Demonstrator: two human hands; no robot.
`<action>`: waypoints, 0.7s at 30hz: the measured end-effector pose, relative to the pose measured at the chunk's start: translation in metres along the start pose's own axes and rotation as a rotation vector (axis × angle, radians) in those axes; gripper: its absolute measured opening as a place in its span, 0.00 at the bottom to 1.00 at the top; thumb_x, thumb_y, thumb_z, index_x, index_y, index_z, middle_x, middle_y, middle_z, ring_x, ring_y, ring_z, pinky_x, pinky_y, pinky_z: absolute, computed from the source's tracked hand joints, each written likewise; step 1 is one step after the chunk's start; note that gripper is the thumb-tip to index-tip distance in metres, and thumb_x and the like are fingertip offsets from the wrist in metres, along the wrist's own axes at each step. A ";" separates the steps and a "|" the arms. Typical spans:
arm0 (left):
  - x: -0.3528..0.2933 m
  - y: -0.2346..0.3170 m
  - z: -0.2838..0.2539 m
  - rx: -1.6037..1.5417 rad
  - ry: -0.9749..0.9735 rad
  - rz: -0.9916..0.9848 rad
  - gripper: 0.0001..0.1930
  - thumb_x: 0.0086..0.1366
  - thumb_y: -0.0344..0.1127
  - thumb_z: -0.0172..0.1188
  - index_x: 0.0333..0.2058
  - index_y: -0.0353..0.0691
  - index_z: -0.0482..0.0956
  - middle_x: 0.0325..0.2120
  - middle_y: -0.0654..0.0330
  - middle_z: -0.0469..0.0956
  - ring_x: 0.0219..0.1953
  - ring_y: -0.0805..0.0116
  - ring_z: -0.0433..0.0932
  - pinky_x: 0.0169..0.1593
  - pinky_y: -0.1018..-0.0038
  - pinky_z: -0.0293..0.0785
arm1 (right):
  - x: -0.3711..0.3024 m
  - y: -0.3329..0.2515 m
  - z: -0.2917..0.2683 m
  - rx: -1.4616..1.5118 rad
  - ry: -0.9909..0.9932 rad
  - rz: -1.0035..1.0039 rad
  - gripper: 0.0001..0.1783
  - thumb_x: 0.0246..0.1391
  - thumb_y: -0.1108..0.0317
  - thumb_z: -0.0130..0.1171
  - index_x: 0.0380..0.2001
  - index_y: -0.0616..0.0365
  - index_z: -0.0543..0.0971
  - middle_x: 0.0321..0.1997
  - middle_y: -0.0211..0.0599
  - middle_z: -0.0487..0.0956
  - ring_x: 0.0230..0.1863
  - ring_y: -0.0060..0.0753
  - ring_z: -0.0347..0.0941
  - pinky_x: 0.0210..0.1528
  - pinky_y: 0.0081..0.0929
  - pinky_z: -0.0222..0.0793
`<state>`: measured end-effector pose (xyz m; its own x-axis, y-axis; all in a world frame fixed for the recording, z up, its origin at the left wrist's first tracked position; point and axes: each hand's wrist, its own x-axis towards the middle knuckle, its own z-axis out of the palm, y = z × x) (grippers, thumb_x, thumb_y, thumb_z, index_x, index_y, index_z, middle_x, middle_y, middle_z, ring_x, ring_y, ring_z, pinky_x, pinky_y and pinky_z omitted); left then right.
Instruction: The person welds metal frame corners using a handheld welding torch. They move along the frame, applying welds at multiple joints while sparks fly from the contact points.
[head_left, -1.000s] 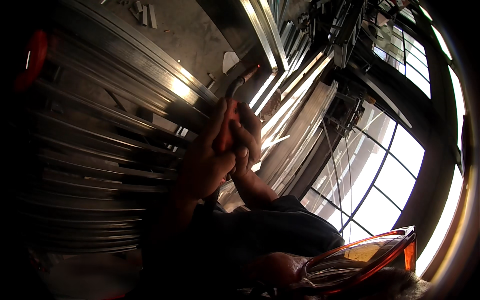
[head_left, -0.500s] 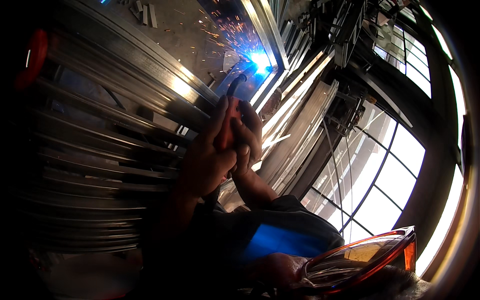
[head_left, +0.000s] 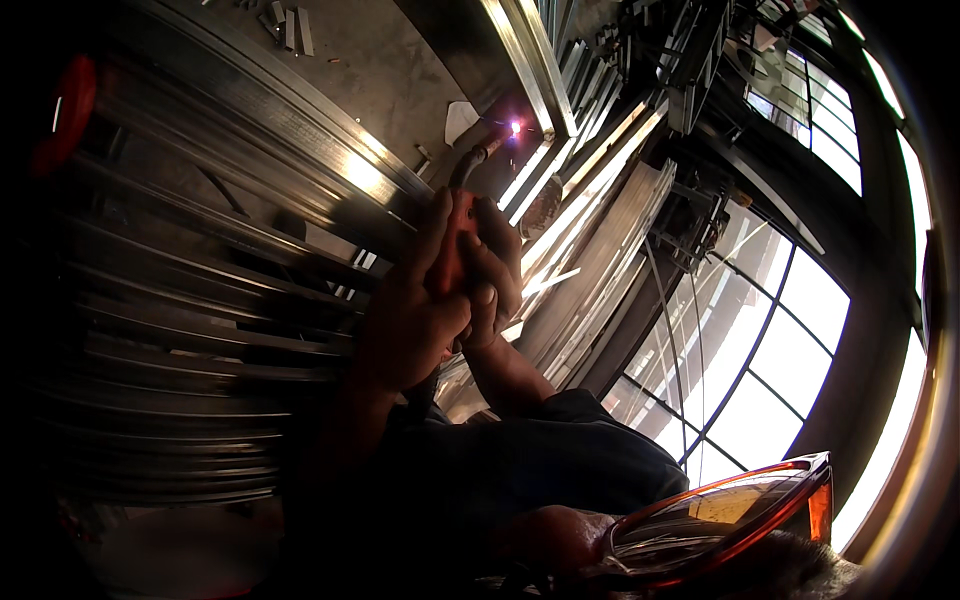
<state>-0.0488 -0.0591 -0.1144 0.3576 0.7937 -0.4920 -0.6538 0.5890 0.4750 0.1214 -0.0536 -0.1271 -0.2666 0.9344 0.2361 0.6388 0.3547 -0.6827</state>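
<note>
Both my hands are wrapped round the red handle of a welding torch (head_left: pixel 455 250). My left hand (head_left: pixel 405 315) grips it from the left, and my right hand (head_left: pixel 497 265) closes round its right side, with the fingers of both meeting near the bottom. The torch's dark curved neck points up and right. Just beyond its nozzle is a small pinkish-white glow, close to the corner where shiny metal tubes (head_left: pixel 540 75) meet. The nozzle appears apart from the metal. Shadow hides part of my left forearm.
Long metal profiles (head_left: pixel 270 110) run side by side along the left. More metal lengths (head_left: pixel 600 250) are stacked on the right, before a large window (head_left: pixel 770 330). Small offcuts (head_left: pixel 290 30) lie on the floor, and a red rounded object (head_left: pixel 68 115) is at far left.
The bright blue-white arc and its spray of sparks have died down to a small glow. The torch's nozzle has shifted very slightly; both hands keep their grip.
</note>
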 end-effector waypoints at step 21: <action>0.003 0.008 -0.002 0.064 -0.030 -0.006 0.50 0.55 0.25 0.56 0.78 0.44 0.52 0.56 0.45 0.76 0.38 0.68 0.81 0.42 0.71 0.80 | 0.000 -0.001 -0.002 -0.009 0.001 0.049 0.32 0.73 0.47 0.44 0.54 0.66 0.83 0.68 0.67 0.72 0.66 0.61 0.70 0.69 0.51 0.63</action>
<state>-0.0541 -0.0525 -0.1133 0.3820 0.7939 -0.4732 -0.6076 0.6015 0.5187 0.1220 -0.0541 -0.1248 -0.2340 0.9508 0.2032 0.6578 0.3087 -0.6870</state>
